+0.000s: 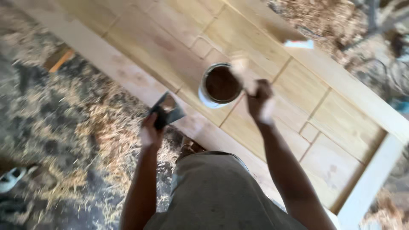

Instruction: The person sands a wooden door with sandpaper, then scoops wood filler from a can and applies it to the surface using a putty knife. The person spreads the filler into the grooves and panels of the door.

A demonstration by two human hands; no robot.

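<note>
fingers of left hand (150,127) grip flat metal scraper (168,110); right hand (260,101) pinches pale rag (243,73).

Both bare arms reached forward and away from the body, elbows bent and spread apart. The left hand (150,130) was curled closed, knuckles up, thumb side turned inward toward the other hand. The right hand (260,101) stood farther out and slightly higher, fingers bunched in a loose fist, wrist straight. Both hands were blurred, finger detail unclear.
</note>
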